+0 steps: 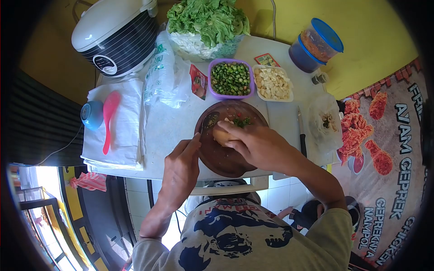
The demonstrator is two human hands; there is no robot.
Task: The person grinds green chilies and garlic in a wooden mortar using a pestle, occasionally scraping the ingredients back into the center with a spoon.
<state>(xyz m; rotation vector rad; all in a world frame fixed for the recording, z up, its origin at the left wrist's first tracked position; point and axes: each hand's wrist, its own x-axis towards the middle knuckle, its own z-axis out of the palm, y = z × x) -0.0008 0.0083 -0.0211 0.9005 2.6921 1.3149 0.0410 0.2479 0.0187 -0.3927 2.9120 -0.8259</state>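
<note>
A dark brown round mortar [210, 158] sits at the table's front edge, with chopped green chilli [242, 122] and small pale and red bits inside. My right hand [260, 147] is closed over a tan, rounded wooden pestle [221, 136] within the mortar; the fingers cover much of it. At the mortar's left rim, my left hand [183, 160] pinches the handle of a spoon [209, 120]. The dark spoon bowl rests inside the mortar, with small bits on it. Behind stand a purple tub of cut green chillies [231, 97] and a white tray of peeled garlic [274, 97].
A rice cooker [117, 40], a plastic bag of cups [160, 72] and a lettuce container [205, 45] stand at the back. At left, a pink ladle [108, 119] and blue bowl [92, 115] lie on white paper. A knife [302, 135] and blue-lidded tubs [316, 45] are at right.
</note>
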